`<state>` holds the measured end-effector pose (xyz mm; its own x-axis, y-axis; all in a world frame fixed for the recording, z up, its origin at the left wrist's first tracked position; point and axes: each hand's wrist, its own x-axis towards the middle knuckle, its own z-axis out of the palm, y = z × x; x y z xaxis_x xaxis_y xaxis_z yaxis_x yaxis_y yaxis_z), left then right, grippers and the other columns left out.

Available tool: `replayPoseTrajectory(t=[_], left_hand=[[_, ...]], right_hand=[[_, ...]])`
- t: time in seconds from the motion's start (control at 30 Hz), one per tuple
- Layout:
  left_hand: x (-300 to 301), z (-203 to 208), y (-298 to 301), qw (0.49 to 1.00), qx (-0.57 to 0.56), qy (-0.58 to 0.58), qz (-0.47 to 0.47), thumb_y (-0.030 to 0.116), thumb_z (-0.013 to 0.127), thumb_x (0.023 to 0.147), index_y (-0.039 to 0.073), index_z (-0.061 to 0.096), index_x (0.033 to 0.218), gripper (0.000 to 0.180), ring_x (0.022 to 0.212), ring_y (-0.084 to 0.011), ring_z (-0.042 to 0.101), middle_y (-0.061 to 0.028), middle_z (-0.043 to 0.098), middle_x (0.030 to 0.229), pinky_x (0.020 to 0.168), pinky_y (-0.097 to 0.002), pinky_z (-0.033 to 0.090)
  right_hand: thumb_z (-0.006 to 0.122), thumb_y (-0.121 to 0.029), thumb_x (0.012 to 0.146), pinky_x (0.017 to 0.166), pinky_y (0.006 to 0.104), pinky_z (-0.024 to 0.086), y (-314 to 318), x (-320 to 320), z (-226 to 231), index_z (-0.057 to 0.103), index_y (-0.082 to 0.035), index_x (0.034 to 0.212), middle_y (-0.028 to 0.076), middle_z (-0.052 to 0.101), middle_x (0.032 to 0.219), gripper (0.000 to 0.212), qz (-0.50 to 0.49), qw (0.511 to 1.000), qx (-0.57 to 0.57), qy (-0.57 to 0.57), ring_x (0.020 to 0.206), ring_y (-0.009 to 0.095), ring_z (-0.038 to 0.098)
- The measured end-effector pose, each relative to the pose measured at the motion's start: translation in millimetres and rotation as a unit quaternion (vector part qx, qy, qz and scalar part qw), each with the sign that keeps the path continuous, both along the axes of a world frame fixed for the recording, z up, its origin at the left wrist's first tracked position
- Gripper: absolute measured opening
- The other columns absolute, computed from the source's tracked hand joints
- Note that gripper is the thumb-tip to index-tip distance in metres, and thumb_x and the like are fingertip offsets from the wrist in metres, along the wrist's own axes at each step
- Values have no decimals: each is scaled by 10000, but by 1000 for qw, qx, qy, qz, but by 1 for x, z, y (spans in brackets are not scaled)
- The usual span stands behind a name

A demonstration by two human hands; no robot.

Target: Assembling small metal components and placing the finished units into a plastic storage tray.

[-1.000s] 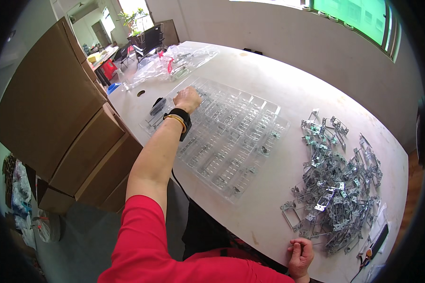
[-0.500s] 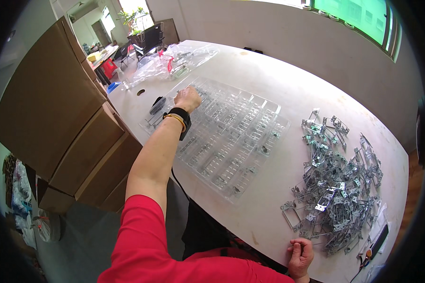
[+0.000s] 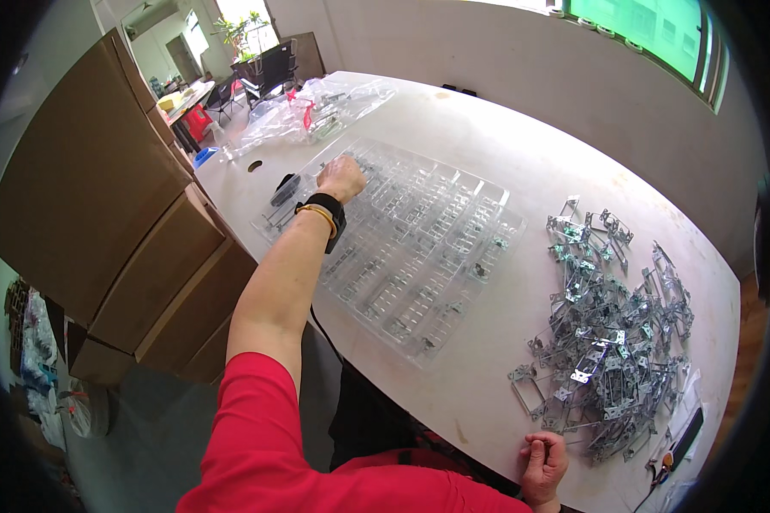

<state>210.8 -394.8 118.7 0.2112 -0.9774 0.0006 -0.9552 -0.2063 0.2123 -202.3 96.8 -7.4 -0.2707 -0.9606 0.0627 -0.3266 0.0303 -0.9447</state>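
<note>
My left hand (image 3: pixel 342 178), a black watch and a yellow band at its wrist, reaches over the far left part of a clear plastic tray (image 3: pixel 426 362). Its fingers bend down out of sight among the metal parts there, closed around something I cannot make out. The tray's narrow compartments hold rows of small metal pieces (image 3: pixel 415 295). At the near edge of the table my right hand (image 3: pixel 545 468) rests with curled fingers, and nothing shows in it. Just beyond that hand lies a large tangled heap of thin metal brackets (image 3: pixel 612 359).
Cardboard boxes (image 3: pixel 94 188) are stacked along the table's left side. A clear plastic bag (image 3: pixel 274 120) with metal parts lies at the far left of the white table (image 3: pixel 479 410). A tool with a black handle (image 3: pixel 686 436) lies right of the heap. A dark object (image 3: pixel 285 190) sits by the tray's left edge.
</note>
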Motion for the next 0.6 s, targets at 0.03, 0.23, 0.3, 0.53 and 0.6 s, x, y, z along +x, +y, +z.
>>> replayPoseTrajectory(t=[0.03, 0.23, 0.3, 0.53, 0.6], left_hand=[[-1, 1, 0, 1000, -1, 0, -1, 142, 633, 913, -5, 767, 1198, 347, 1251, -415, 681, -264, 719, 1294, 1060, -463, 543], [2, -4, -3, 1000, -3, 2, -5, 128, 629, 910, -21, 766, 1186, 342, 1251, -425, 677, -281, 715, 1288, 1060, -467, 543], [5, -6, -6, 1000, -3, 5, -10, 124, 629, 905, -23, 766, 1185, 345, 1254, -429, 673, -287, 712, 1285, 1057, -469, 545], [7, -4, 0, 999, -30, 31, -21, 128, 627, 886, -35, 768, 1169, 356, 1235, -440, 677, -296, 711, 1272, 1051, -472, 548], [9, 1, 3, 999, -30, 24, -19, 134, 625, 880, -37, 773, 1152, 354, 1216, -450, 684, -294, 715, 1263, 1042, -477, 554]], right_hand=[[581, -119, 1104, 704, 236, 520, 1, 0, 0, 607, -24, 1119, 57, 700, 986, 99, -1, 1000, -1, -1, 742, 91, 642], [580, -107, 1101, 703, 238, 519, 0, 2, 3, 610, -23, 1118, 59, 696, 982, 91, -2, 1000, 2, 8, 742, 95, 642], [578, -101, 1100, 703, 239, 519, -1, 2, 4, 610, -24, 1120, 58, 696, 981, 85, 0, 1000, 1, 10, 742, 94, 641], [572, -75, 1091, 706, 235, 515, -1, 4, 9, 615, -32, 1110, 45, 696, 977, 64, -7, 1000, 12, 9, 746, 90, 637], [572, -76, 1092, 708, 234, 514, -2, 5, 9, 615, -33, 1107, 42, 696, 977, 63, -7, 1000, 8, -5, 751, 89, 636]])
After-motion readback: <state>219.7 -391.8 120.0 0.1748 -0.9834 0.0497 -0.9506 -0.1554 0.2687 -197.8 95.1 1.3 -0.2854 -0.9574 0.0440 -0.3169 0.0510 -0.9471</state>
